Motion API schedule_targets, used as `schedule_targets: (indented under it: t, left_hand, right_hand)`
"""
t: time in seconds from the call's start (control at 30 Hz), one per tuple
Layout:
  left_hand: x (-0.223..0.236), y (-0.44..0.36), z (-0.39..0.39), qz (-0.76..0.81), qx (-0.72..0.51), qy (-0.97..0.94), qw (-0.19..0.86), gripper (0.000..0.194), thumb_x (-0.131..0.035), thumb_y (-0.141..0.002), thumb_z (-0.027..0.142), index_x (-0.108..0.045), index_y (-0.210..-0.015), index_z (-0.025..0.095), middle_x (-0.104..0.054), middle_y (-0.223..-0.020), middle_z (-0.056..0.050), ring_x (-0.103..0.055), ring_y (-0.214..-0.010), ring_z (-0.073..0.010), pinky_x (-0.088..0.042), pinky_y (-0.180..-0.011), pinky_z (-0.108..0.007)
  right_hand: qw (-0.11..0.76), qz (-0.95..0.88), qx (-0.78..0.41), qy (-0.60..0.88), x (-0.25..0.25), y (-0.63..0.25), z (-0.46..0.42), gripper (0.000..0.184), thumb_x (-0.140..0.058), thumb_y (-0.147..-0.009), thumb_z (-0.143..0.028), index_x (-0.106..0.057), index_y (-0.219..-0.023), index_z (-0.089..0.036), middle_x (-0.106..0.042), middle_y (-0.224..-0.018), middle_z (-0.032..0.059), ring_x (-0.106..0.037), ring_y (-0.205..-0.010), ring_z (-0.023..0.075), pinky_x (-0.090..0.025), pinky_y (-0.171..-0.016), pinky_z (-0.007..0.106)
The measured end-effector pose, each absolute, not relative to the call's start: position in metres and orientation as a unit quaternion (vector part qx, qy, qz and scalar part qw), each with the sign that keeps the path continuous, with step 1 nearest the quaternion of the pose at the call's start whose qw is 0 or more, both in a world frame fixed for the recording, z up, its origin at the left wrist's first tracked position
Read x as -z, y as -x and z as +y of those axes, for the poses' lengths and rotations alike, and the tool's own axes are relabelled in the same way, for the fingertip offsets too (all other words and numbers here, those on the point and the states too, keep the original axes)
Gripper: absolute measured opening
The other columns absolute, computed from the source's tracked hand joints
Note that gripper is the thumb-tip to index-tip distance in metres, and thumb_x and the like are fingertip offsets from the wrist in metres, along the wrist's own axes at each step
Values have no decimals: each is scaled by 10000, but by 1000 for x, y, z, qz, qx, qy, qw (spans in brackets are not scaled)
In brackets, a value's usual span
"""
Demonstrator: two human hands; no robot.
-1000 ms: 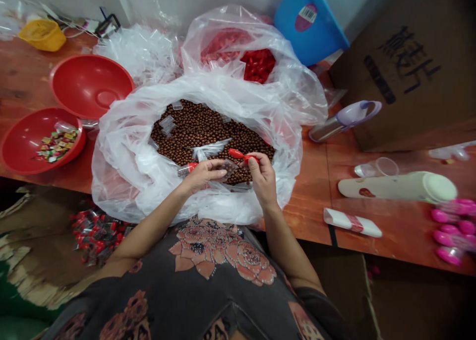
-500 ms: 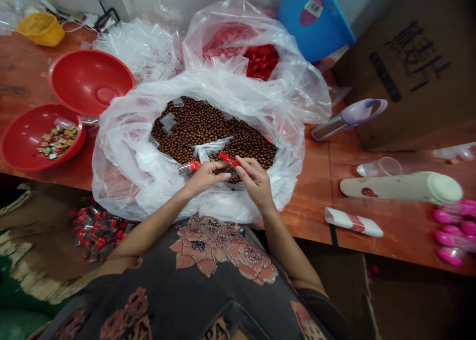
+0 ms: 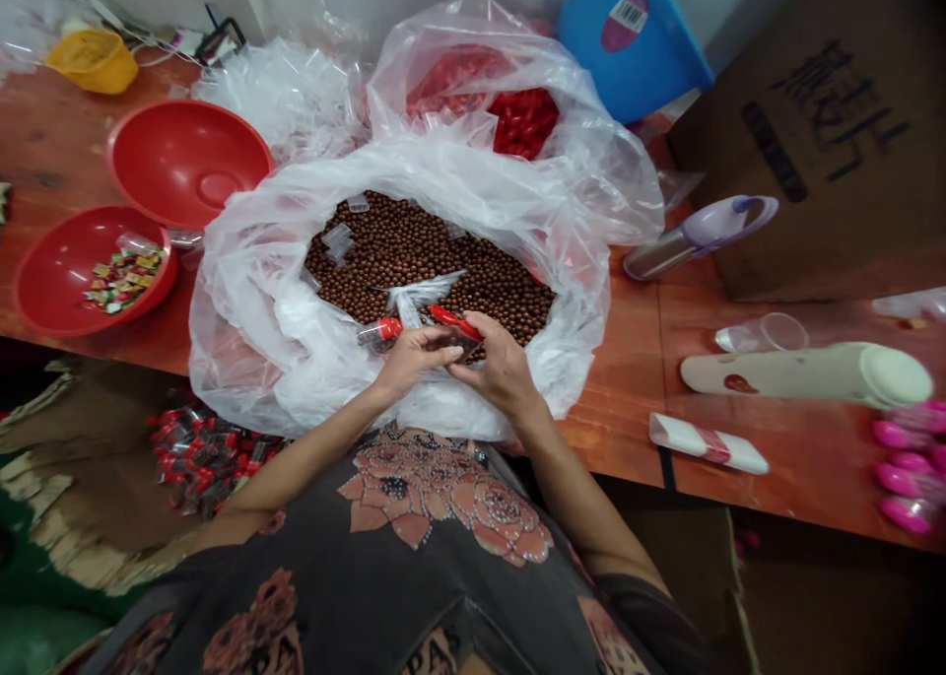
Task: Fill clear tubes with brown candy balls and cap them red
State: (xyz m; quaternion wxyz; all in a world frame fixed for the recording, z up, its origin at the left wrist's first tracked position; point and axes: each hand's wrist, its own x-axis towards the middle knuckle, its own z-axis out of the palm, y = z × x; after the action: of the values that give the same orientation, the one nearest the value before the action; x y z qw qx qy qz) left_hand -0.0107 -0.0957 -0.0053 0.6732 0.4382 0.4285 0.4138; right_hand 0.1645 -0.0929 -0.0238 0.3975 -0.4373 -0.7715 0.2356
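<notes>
From my distant place, I see the red piece [image 3: 452, 320] just above the brown balls [image 3: 414, 246], inside the open mouth of the white plastic bag [image 3: 258, 360]. Its long axis runs slantwise: the free end points forward and to the left, the other end goes back and right, into the fingers of the right hand [image 3: 503, 365]. This hand pinches it at that end. The left hand [image 3: 415, 360] has thumb and fingers closed upon a clear piece [image 3: 445, 339], mostly hidden between the hands, so its direction I cannot tell. At the left hand's outer side, the clear container [image 3: 370, 334] lies nearly sideways, its red cap [image 3: 390, 328] toward the hand and its clear end pointing left. Whether the hand also grips this container, I cannot tell.
</notes>
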Motion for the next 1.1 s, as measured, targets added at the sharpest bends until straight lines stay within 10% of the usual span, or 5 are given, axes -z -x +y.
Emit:
schedule_targets:
  t: [0.3, 0.47, 0.63, 0.93, 1.1]
  left_hand:
    - [8, 11, -99, 418, -426, -440, 671, 336, -770, -744, 302, -751, -1053, 175, -741, -1064, -72, -674, -940, -172, -518, -918, -321]
    - [7, 14, -101, 413, -417, -430, 686, 371, -752, -766, 320, -732, -1108, 177, -734, -1056, -75, -667, -867, -153, -544, -841, -310]
    - [6, 16, -102, 408, -416, -422, 695, 337, -774, -745, 300, -751, -1056, 171, -737, -984, -59, -656, -814, -137, -543, -808, -294]
    - [9, 4, -106, 427, -468, -293, 716, 355, -856, -603, 225, -774, -941, 155, -754, -870, -52, -660, -738, -131, -534, -728, -257]
    - [10, 10, -106, 410, -457, -357, 704, 353, -832, -668, 266, -765, -995, 150, -751, -911, -65, -662, -745, -146, -558, -723, -290]
  right_hand:
    - [443, -717, -342, 415, 13, -157, -99, 733, -773, -748, -325, -438, -1398, -279, -558, -1410, 94, -547, -1293, 264, -453, -1105, 495]
    - [476, -604, -454, 449, 8, -154, -104, 302, -500, -973, -383, -632, -1240, -332, -680, -1269, 6, -618, -1207, 195, -473, -1083, 438]
    - [500, -602, -427, 453, 10, -153, -107, 280, -491, -982, -353, -661, -1204, -352, -704, -1228, -13, -639, -1173, 186, -494, -1059, 419]
    - [401, -760, -332, 390, 18, -164, -99, 844, -800, -748, -413, -385, -1465, -251, -517, -1468, 117, -503, -1349, 276, -421, -1139, 491]
    - [455, -649, -461, 399, 14, -159, -104, 344, -544, -958, -390, -598, -1290, -317, -665, -1299, 19, -634, -1187, 199, -515, -1038, 407]
